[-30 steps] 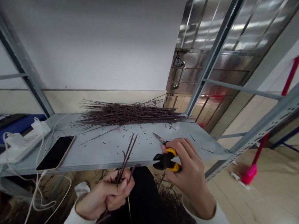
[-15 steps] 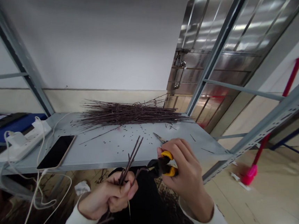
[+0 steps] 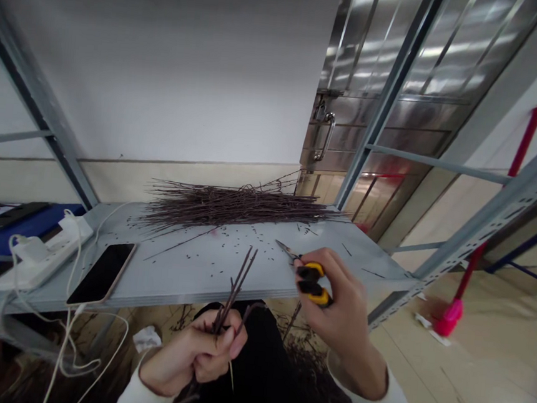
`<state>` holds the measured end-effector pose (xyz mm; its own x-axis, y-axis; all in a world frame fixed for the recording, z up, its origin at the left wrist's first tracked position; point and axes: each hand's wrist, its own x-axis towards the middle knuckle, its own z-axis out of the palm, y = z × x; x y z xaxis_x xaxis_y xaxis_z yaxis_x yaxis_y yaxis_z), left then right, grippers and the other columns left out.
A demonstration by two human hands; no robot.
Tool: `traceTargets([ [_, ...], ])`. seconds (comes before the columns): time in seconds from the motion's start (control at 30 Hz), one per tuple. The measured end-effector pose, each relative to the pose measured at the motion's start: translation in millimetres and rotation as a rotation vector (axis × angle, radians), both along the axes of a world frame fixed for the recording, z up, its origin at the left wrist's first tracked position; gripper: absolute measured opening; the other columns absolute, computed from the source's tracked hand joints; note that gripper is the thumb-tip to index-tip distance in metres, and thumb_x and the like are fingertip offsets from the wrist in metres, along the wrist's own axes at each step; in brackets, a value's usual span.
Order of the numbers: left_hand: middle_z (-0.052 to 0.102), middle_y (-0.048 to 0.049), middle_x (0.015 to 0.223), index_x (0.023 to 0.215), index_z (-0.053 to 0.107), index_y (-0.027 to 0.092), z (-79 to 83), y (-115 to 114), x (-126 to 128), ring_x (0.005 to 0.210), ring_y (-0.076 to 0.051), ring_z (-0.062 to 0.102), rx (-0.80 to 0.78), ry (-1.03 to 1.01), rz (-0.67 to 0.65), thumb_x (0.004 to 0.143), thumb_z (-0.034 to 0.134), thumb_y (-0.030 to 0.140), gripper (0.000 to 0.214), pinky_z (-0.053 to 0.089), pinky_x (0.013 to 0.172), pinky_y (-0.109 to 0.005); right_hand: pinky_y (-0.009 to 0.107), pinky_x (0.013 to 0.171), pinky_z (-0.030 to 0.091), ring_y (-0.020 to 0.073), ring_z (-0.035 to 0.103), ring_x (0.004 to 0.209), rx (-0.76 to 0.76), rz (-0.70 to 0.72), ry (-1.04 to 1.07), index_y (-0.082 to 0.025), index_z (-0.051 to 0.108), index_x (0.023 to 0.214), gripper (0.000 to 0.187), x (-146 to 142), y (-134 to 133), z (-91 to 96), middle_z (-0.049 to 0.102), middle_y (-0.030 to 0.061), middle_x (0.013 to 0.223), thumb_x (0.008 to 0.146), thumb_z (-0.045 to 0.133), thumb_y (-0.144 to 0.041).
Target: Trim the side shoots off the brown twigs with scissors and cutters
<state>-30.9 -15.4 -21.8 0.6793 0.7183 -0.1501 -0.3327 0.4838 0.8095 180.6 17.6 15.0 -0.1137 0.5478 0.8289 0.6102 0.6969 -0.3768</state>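
Note:
My left hand grips a small bunch of thin dark twigs low in the view, their tips pointing up past the shelf's front edge. My right hand is shut around the black-and-yellow handles of a pair of pruning scissors, with the narrow metal blades pointing up and left over the shelf. The blades are a short way to the right of the twigs and not touching them. A long heap of similar twigs lies at the back of the grey metal shelf.
Small cut twig pieces are scattered over the shelf. At its left lie a black smartphone and a white power strip with tangled cables. More twigs lie below the shelf, beside my dark-clothed lap. A steel door stands behind the shelf.
My right hand has moved the scissors up and right, away from the twigs in my left hand. My left hand has stayed almost still.

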Motion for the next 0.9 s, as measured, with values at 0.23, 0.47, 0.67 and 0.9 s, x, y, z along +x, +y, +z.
traceTargets([
  [0.23, 0.021, 0.0139, 0.038, 0.065, 0.044, 0.019, 2.1, 2, -6, 0.030, -0.001, 0.006, -0.040, -0.051, -0.034, 0.074, 0.073, 0.038, 0.035, 0.006, 0.029, -0.014, 0.025, 0.056, 0.036, 0.0170, 0.054, 0.060, -0.358, -0.359, -0.019, -0.021, 0.050, 0.074, 0.021, 39, 47, -20.1, 0.055, -0.0004, 0.063, 0.086, 0.048, -0.039],
  [0.47, 0.023, 0.0128, 0.037, 0.066, 0.044, 0.020, -0.1, 6, -15, 0.028, -0.002, 0.006, -0.100, -0.210, -0.157, 0.076, 0.068, 0.026, 0.027, 0.008, 0.027, -0.014, 0.029, 0.057, 0.037, 0.0255, 0.065, 0.069, -0.749, -0.669, -0.313, -0.013, 0.065, 0.092, 0.024, 98, 116, -79.4, 0.069, 0.0128, 0.076, 0.085, 0.051, -0.031],
  [0.67, 0.024, 0.0116, 0.039, 0.067, 0.046, 0.020, -6.1, 10, -18, 0.029, -0.003, 0.004, -0.160, -0.339, -0.237, 0.074, 0.063, 0.018, 0.018, 0.004, 0.027, -0.015, 0.033, 0.064, 0.043, 0.0308, 0.068, 0.082, -0.810, -0.715, -0.425, -0.011, 0.065, 0.098, 0.038, 114, 131, -106.6, 0.070, 0.0194, 0.087, 0.088, 0.049, -0.043],
  [0.9, 0.027, 0.0107, 0.038, 0.067, 0.048, 0.020, -9.2, 12, -18, 0.027, -0.003, 0.006, -0.168, -0.376, -0.226, 0.074, 0.059, 0.014, 0.014, 0.006, 0.027, -0.016, 0.041, 0.074, 0.044, 0.0357, 0.063, 0.096, -0.732, -0.718, -0.528, -0.010, 0.064, 0.095, 0.045, 108, 152, -128.6, 0.067, 0.0205, 0.096, 0.086, 0.053, -0.053],
])
